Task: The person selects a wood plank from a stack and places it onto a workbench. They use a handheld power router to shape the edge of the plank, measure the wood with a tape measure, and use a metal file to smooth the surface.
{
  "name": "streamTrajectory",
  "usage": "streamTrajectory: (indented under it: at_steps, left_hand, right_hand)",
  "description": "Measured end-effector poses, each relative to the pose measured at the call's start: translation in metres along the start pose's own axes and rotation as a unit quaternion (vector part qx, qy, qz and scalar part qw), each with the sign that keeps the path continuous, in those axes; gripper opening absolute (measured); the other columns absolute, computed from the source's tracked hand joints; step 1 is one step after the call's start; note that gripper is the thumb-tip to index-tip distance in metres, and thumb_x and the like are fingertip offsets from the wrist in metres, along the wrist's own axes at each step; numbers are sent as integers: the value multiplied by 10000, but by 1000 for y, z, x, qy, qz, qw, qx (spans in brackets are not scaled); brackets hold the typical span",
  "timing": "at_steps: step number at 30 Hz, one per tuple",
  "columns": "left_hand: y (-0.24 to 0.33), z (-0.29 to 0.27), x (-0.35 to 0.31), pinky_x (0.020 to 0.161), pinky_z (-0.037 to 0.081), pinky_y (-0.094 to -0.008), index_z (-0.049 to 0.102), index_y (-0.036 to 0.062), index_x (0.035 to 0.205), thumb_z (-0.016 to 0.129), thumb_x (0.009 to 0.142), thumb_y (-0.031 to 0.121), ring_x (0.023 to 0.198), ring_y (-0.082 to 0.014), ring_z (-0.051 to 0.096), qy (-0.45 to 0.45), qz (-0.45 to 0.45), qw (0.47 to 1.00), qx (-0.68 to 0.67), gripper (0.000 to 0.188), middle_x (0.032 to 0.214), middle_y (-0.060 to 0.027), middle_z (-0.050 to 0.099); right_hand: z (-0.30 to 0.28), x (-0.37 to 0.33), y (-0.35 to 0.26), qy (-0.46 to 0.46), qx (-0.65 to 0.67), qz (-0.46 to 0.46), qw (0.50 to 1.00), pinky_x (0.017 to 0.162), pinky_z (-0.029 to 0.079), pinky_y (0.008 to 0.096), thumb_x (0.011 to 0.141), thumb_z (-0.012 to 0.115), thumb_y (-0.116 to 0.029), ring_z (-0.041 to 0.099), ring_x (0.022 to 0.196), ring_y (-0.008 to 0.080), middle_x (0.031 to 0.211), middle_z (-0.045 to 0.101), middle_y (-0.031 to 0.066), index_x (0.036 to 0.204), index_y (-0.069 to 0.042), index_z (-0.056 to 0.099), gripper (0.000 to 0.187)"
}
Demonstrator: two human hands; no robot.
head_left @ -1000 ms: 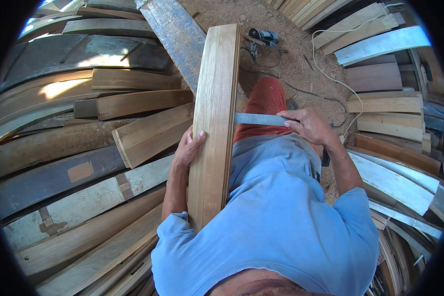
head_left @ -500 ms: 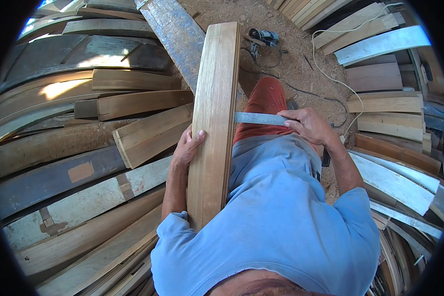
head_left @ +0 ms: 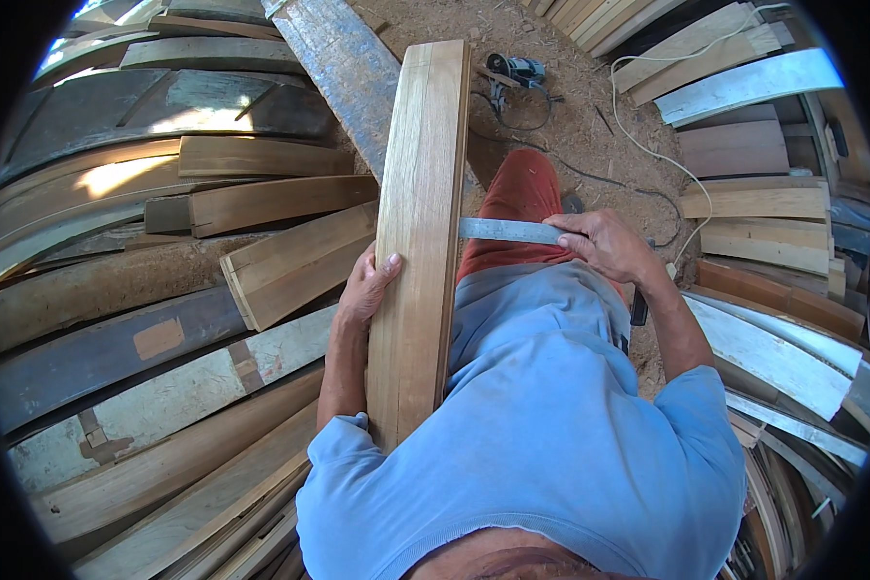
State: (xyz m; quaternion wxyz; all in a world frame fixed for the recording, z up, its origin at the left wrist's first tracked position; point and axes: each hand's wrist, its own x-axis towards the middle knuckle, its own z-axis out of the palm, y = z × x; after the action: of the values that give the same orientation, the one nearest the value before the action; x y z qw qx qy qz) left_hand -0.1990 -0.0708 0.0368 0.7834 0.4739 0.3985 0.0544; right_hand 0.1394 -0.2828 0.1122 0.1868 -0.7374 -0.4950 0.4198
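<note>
A long wooden board (head_left: 418, 222) lies lengthwise in front of me, its near end against my shirt. Wrapped round its left edge is my left hand (head_left: 367, 286), thumb resting on the top face and the other fingers hidden beneath. To the right, my right hand (head_left: 604, 244) pinches one end of a flat metal ruler (head_left: 512, 230) between thumb and fingers. The ruler's other end meets the board's right edge, which has a groove or step along it. Under the ruler is my leg in red trousers (head_left: 522, 188).
A grey worn plank (head_left: 338, 68) runs off beyond the board. On the sawdust-strewn floor sits a corded power tool (head_left: 515, 70). A pale cable (head_left: 648, 150) winds on the right. Stacked boards (head_left: 290, 198) crowd the left side, and more planks (head_left: 764, 242) the right.
</note>
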Motion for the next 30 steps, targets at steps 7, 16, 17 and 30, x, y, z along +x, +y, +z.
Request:
streamTrajectory:
  at_steps: [7,16,17,30]
  left_hand:
    - [0,-1,0,1006,466,-345,500,-27,1408,766,877,480,1146,-180,598,-2,3,1000,3,781,1268,-120,641]
    - [0,1,1,1004,466,-350,499,-31,1409,766,871,497,1149,-188,596,0,3,1000,5,800,1265,-127,641]
    - [1,1,1,1004,465,-351,499,-31,1409,767,869,503,1150,-189,596,0,1,1000,4,805,1266,-128,640]
    - [0,2,1,1003,463,-348,501,-32,1407,771,859,520,1148,-187,596,-6,6,1000,4,824,1266,-122,640]
  right_hand:
    - [1,0,1,-4,-2,6,1000,862,519,480,960,607,-227,683,962,395,1030,732,168,1252,-178,692,308]
    - [1,-2,1,1,1,3,1000,860,519,479,958,616,-243,682,965,395,1037,735,160,1247,-182,696,306]
    - [2,-2,2,5,-1,2,1000,859,519,480,957,617,-245,683,965,394,1036,736,158,1247,-183,696,306]
    - [2,-2,2,-4,3,13,1000,821,517,475,959,620,-238,680,926,401,984,725,176,1238,-194,697,292]
